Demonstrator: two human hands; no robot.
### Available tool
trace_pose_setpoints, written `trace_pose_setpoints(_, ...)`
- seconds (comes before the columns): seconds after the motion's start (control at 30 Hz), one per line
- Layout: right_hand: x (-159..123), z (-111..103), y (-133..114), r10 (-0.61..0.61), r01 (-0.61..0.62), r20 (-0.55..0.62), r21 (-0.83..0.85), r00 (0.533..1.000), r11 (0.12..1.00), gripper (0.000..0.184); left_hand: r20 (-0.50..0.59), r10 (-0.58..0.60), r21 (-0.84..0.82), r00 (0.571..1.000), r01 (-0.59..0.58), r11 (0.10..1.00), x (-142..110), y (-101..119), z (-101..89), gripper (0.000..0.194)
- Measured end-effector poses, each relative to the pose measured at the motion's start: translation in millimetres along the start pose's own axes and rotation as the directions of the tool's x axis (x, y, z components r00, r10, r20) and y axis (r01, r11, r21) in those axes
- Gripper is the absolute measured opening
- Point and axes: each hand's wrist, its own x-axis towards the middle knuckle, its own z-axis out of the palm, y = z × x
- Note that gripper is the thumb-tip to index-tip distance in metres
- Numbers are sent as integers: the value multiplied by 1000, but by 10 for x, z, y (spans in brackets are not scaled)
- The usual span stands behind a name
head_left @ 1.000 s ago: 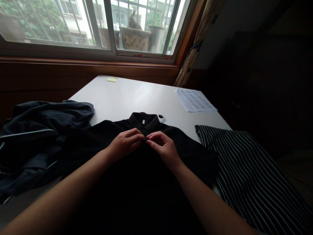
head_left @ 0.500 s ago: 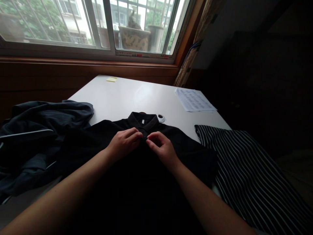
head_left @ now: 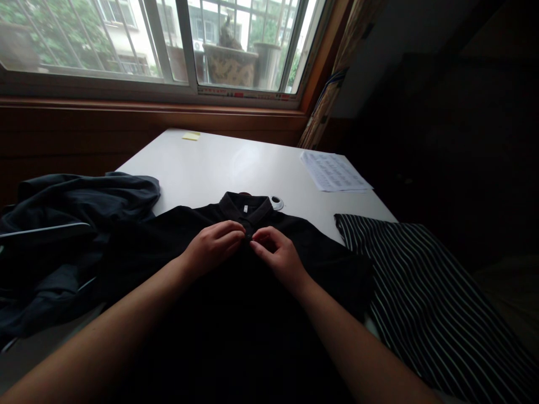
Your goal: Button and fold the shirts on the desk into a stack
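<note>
A black polo shirt (head_left: pixel 177 235) lies flat on the white table (head_left: pixel 219 163), collar away from me. My left hand (head_left: pixel 213 246) and my right hand (head_left: pixel 278 253) meet just below the collar (head_left: pixel 246 206). Each hand pinches the shirt's front placket with thumb and fingers closed. The spot between the fingertips is dark, so any button there is too small to make out.
A dark grey garment (head_left: pixel 63 224) is heaped at the left. A black cloth with white stripes (head_left: pixel 425 297) lies at the right. Printed sheets (head_left: pixel 334 173), a yellow note (head_left: pixel 191 136) and a small round object (head_left: pixel 277 202) rest on the table. A window runs behind.
Both hands have stayed at the placket below the collar. My right hand's fingers have curled in a little more and shifted slightly left.
</note>
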Motion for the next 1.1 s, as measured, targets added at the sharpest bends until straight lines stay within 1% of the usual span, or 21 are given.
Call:
trace_pose_setpoints(0.2, 9, 6, 13, -14, 14, 2, -42, 1000, 999, 12, 25, -32, -59, 999, 33, 998, 5, -2, 8, 11)
trace_pose_setpoints(0.4, 4, 1, 9, 27, -26, 19, -32, 999, 999, 14, 18, -68, -113, 998, 69, 991, 8, -4, 20, 10)
trace_pose_setpoints(0.57, 9, -10, 12, 57, -56, 21, -62, 998, 997, 22, 13, -75, -141, 997, 76, 987, 13, 9, 31, 8)
trace_pose_setpoints(0.63, 11, -9, 18, 57, -56, 19, -66, 998, 996, 21, 20, -71, -148, 997, 73, 986, 14, 13, 38, 8)
trace_pose_setpoints(0.73, 13, 3, 35, 62, -62, 14, -32, 998, 998, 18, 30, -80, -147, 996, 84, 986, 6, 7, 55, 8)
trace_pose_setpoints(0.9, 21, 34, 88, 123, -123, -2, 70, 992, 990, 24, 21, -165, -173, 986, 167, 971, -3, -29, 88, 10)
trace_pose_setpoints(1.0, 25, 40, 118, 154, -152, -21, 78, 988, 985, 25, 76, -233, -235, 970, 244, 941, 16, -53, 94, 7)
trace_pose_setpoints(1.1, 24, 40, 129, 157, -155, -30, 72, 987, 985, 25, 133, -277, -301, 952, 305, 904, 32, -77, 99, 4)
